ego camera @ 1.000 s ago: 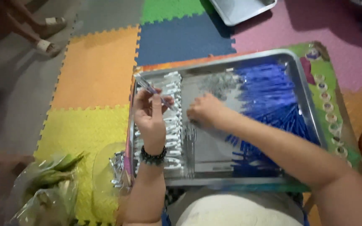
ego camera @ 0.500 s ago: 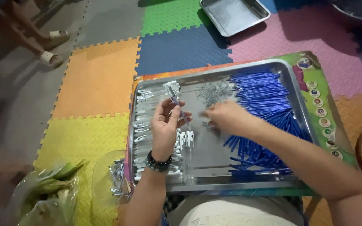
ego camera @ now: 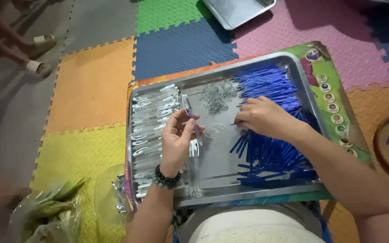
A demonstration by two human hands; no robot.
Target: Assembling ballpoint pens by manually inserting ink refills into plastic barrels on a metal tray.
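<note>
The left hand (ego camera: 176, 139) has its grip closed on a clear pen barrel (ego camera: 191, 118), held upright over the tray (ego camera: 212, 189) as if ready for loading. The right hand (ego camera: 260, 118) pinches something thin beside the blue refills (ego camera: 266, 85). Beyond lie the springs (ego camera: 214, 95). A second ago the left hand was higher, over the barrel rows (ego camera: 151, 121).

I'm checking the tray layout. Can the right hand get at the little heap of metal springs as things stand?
Probably yes: the right hand rests just beside the springs on the tray, with nothing lying between them.
</note>
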